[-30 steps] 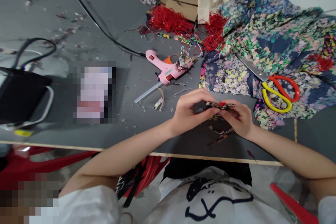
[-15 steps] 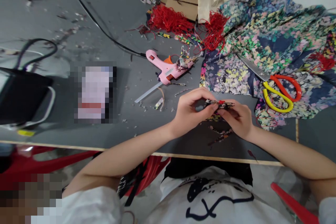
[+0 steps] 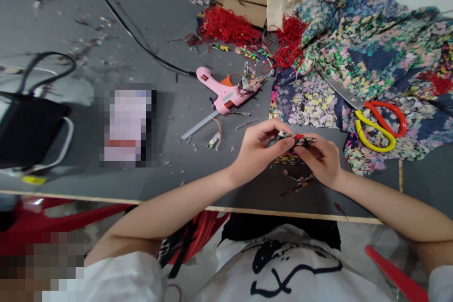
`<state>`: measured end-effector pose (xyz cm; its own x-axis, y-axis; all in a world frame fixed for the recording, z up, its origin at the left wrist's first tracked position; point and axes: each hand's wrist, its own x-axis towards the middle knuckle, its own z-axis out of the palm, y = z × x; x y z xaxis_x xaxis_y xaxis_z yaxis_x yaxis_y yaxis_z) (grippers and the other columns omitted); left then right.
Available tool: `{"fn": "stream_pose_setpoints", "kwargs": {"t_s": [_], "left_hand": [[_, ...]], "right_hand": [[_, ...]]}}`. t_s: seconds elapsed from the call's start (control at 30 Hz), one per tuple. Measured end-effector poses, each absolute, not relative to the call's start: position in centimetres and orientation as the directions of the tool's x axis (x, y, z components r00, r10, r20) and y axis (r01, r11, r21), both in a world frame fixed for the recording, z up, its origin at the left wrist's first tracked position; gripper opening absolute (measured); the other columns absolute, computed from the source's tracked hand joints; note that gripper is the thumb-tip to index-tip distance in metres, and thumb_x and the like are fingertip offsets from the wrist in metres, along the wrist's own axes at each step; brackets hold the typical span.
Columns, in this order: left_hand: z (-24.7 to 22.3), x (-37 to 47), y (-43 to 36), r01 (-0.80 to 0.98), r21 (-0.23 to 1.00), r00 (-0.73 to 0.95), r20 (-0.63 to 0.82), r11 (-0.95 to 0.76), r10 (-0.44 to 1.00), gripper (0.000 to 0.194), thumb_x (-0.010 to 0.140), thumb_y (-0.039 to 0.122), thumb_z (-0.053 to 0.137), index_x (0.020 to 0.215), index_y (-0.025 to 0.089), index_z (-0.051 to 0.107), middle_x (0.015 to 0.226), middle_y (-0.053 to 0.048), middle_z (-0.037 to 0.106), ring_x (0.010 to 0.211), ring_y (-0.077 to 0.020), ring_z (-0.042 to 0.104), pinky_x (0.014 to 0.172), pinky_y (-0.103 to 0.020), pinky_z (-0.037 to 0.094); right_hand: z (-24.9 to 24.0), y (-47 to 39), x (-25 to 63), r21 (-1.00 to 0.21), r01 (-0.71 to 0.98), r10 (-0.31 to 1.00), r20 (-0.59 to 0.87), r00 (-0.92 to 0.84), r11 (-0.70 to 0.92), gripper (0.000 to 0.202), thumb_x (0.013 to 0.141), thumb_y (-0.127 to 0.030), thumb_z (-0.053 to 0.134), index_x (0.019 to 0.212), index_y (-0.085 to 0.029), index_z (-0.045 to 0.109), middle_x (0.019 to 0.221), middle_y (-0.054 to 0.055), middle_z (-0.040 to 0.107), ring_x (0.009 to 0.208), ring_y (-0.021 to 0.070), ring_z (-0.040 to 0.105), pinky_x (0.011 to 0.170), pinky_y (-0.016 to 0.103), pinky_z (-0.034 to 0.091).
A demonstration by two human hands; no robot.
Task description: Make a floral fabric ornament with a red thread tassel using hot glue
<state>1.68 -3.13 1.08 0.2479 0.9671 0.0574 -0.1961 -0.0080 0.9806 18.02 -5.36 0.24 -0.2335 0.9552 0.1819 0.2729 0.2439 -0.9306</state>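
Observation:
Between my two hands is a small strip of dark flowered fabric with a bit of red thread on its upper edge. My left hand pinches its left end between thumb and fingers. My right hand grips the right part, the thumb pressed against it. The fingers cover much of the piece. Below it, more flowered cloth and thin fabric scraps lie on the table. To the right, scissors with one red and one yellow handle rest on a large flowered cloth.
A pink glue gun with a glue stick lies left of my hands, its cord running to the back. Red thread bundles and cardboard lie behind. A blurred phone and a black box are farther left.
The left end of the fabric strip has tilted up slightly between my fingers. Both hands stay in nearly the same place.

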Motion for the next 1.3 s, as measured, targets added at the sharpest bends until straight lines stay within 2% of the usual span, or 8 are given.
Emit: {"fn": "stream_pose_setpoints", "kwargs": {"t_s": [0.3, 0.47, 0.63, 0.87, 1.07, 1.3], "left_hand": [[0.79, 1.6, -3.12, -0.181, 0.983, 0.237, 0.014, 0.03, 0.971, 0.02, 0.078, 0.037, 0.071, 0.075, 0.018, 0.065, 0.073, 0.0, 0.061, 0.068, -0.0103, 0.055, 0.065, -0.021, 0.045], [0.7, 1.64, -3.02, -0.198, 0.976, 0.239, -0.045, 0.094, 0.97, 0.022, 0.075, 0.038, 0.073, 0.072, 0.017, 0.065, 0.071, 0.001, 0.06, 0.066, -0.0102, 0.053, 0.06, -0.021, 0.043], [0.78, 1.7, -2.99, -0.231, 0.965, 0.248, -0.068, 0.128, 0.966, 0.021, 0.075, 0.037, 0.073, 0.073, 0.017, 0.066, 0.069, 0.001, 0.059, 0.063, -0.0092, 0.051, 0.059, -0.02, 0.042], [0.72, 1.72, -2.94, -0.228, 0.957, 0.247, -0.121, 0.178, 0.962, 0.022, 0.074, 0.038, 0.073, 0.072, 0.017, 0.065, 0.069, 0.002, 0.058, 0.062, -0.0091, 0.049, 0.059, -0.021, 0.039], [0.71, 1.67, -2.85, -0.254, 0.943, 0.245, -0.151, 0.213, 0.958, 0.017, 0.073, 0.031, 0.072, 0.071, 0.016, 0.064, 0.068, 0.002, 0.056, 0.063, -0.0091, 0.047, 0.06, -0.021, 0.037], [1.35, 1.93, -3.03, -0.286, 0.905, 0.276, -0.238, 0.316, 0.931, 0.02, 0.071, 0.032, 0.071, 0.073, 0.016, 0.059, 0.068, 0.003, 0.053, 0.061, -0.0077, 0.045, 0.059, -0.02, 0.036]], "right_hand": [[0.19, -5.27, 18.05, -0.944, 0.279, 0.965, 0.111, -0.238, 0.178, 0.016, 0.086, -0.031, 0.058, 0.093, -0.02, 0.067, 0.077, 0.0, 0.071, 0.056, 0.011, 0.062, 0.05, 0.021, 0.05], [-0.01, -5.38, 18.07, -0.952, 0.26, 0.965, 0.097, -0.245, 0.162, 0.015, 0.086, -0.029, 0.059, 0.094, -0.02, 0.067, 0.079, 0.0, 0.071, 0.055, 0.0093, 0.059, 0.048, 0.02, 0.047], [-0.03, -5.2, 17.93, -0.963, 0.223, 0.97, 0.101, -0.222, 0.151, 0.012, 0.086, -0.028, 0.058, 0.087, -0.019, 0.067, 0.072, -0.002, 0.068, 0.048, 0.0067, 0.051, 0.043, 0.019, 0.042], [-0.43, -5.1, 17.95, -0.977, 0.165, 0.972, 0.099, -0.212, 0.135, 0.013, 0.086, -0.031, 0.059, 0.087, -0.02, 0.067, 0.079, -0.001, 0.069, 0.063, 0.0093, 0.06, 0.055, 0.019, 0.048], [-0.34, -5.18, 17.99, -0.974, 0.174, 0.97, 0.106, -0.22, 0.146, 0.012, 0.087, -0.03, 0.059, 0.087, -0.021, 0.067, 0.078, -0.002, 0.067, 0.06, 0.0086, 0.056, 0.051, 0.019, 0.045], [-0.36, -5.04, 17.92, -0.982, 0.146, 0.971, 0.086, -0.221, 0.12, 0.012, 0.084, -0.033, 0.064, 0.084, -0.021, 0.067, 0.075, -0.002, 0.064, 0.062, 0.0097, 0.054, 0.053, 0.02, 0.044]]}}
